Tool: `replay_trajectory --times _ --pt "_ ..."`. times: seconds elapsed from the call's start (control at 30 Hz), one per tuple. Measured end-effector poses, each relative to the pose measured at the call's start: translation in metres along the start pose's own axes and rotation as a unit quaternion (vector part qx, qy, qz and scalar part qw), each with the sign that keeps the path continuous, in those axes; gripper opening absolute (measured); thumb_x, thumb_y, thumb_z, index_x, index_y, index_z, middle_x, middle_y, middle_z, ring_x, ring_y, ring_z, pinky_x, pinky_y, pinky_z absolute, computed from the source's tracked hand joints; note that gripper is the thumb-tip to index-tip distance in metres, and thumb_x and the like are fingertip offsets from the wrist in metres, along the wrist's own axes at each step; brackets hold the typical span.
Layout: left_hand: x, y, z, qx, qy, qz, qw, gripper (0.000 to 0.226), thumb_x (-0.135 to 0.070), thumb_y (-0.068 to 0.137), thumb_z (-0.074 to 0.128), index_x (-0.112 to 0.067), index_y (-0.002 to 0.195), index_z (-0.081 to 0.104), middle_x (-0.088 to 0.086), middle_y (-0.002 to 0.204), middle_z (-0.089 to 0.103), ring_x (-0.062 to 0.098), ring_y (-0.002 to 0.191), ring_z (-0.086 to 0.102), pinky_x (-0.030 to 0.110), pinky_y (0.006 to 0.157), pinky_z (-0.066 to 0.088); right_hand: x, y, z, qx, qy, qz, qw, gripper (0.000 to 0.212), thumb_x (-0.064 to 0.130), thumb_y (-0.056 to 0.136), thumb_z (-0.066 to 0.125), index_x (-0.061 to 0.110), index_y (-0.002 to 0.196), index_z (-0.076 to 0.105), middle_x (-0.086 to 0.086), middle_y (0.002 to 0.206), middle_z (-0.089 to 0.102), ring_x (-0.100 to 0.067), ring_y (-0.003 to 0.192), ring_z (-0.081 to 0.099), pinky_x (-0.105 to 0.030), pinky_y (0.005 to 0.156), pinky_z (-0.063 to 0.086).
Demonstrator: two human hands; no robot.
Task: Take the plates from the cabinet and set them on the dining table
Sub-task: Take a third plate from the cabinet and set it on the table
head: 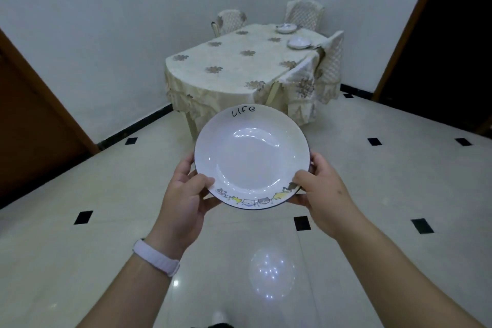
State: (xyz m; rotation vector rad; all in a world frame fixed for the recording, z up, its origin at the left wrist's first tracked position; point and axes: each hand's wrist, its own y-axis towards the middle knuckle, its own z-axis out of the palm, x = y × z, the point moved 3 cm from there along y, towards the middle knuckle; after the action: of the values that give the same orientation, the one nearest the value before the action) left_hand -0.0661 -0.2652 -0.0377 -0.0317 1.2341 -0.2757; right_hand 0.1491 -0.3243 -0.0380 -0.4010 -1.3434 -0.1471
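I hold a white deep plate (pixel 251 157) with a dark rim, the word "life" on its far edge and small cartoon figures on its near edge. My left hand (pixel 186 192) grips its left rim, thumb on top. My right hand (pixel 319 189) grips its right rim. The plate is level in front of me above the floor. Ahead stands the dining table (pixel 234 66) under a cream flowered cloth. Two white plates (pixel 299 42) (pixel 285 28) lie on its far right side.
Covered chairs (pixel 303 88) (pixel 332 61) stand along the table's right side, two more (pixel 230 20) (pixel 303 14) behind it. Glossy tiled floor (pixel 372 181) lies between me and the table. A brown door (pixel 34 125) is at left, a dark doorway (pixel 447 48) at right.
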Motion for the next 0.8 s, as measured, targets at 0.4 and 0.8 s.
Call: replay_trajectory --times 0.4,0.8 --pt "0.020 0.143 0.024 0.055 -0.006 -0.064 0.996 0.060 0.012 0.084 0.044 -0.032 0.124 0.058 0.006 0.100 0.067 0.022 0.076 0.060 0.036 0.061 0.056 0.000 0.112 -0.012 -0.084 -0.016 0.019 0.996 0.041 -0.010 0.086 0.044 0.016 0.115 0.058 0.003 0.089 0.069 -0.015 0.075 0.070 -0.035 0.063 0.059" --pt "-0.034 0.349 -0.012 0.064 -0.009 -0.076 0.995 0.061 0.011 0.086 0.045 -0.032 0.128 0.055 0.007 0.112 0.066 0.021 0.078 0.064 0.038 0.064 0.057 0.030 0.307 0.076 -0.087 -0.010 0.053 0.995 0.045 -0.012 0.086 0.045 0.015 0.121 0.055 -0.009 0.108 0.068 -0.029 0.088 0.071 -0.040 0.066 0.060"
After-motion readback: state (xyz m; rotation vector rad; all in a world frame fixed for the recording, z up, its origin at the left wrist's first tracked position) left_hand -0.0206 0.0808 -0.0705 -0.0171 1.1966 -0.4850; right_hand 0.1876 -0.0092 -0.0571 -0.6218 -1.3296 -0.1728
